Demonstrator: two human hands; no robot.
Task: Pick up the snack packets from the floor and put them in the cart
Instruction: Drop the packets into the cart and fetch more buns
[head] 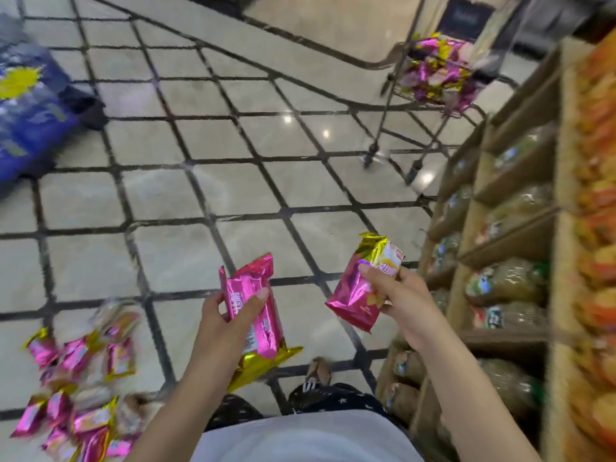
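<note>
Left hand grip holds one pink-gold packet; right hand grip pinches another. Cart far ahead of both grips, part-filled. Advise: carry over rim before release. Pile remains on floor.

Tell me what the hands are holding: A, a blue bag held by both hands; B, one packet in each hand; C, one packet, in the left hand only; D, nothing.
B: the left hand grips a packet, and the right hand grips a second packet.

Two pink-gold packets aloft; cart part-filled
</note>
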